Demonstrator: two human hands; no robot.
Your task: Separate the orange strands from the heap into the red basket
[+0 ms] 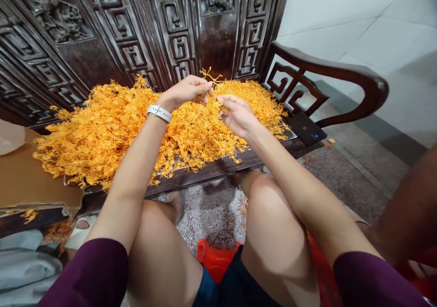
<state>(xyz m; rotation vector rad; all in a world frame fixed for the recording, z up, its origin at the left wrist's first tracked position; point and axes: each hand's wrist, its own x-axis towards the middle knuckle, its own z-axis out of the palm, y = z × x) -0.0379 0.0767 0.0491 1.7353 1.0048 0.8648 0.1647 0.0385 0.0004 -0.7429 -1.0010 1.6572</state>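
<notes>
A thin orange sprig (pixel 209 77) is up between the two hands, its forked tip poking out just above the fingers. The left hand (pixel 186 93) has its grip pressed together on the sprig, thumb against forefinger, wrist bent down with a pale watch (pixel 159 112) on it. The right hand (pixel 235 113) sits just beside it, fingers curled, pinching the near end of the same strand as far as I can tell. Right under both grips lies the big heap (pixel 112 129) of tangled orange sprigs, spread across the dark wooden seat (pixel 205 173) of a carved bench. My read: she's mid-separation, teasing one piece out of the tangle. The next move looks to call for a gentle, steady pull apart, since these strands look brittle and snag easily. Out past the right grip, a dark phone (pixel 307 128) rests on the seat's edge.
</notes>
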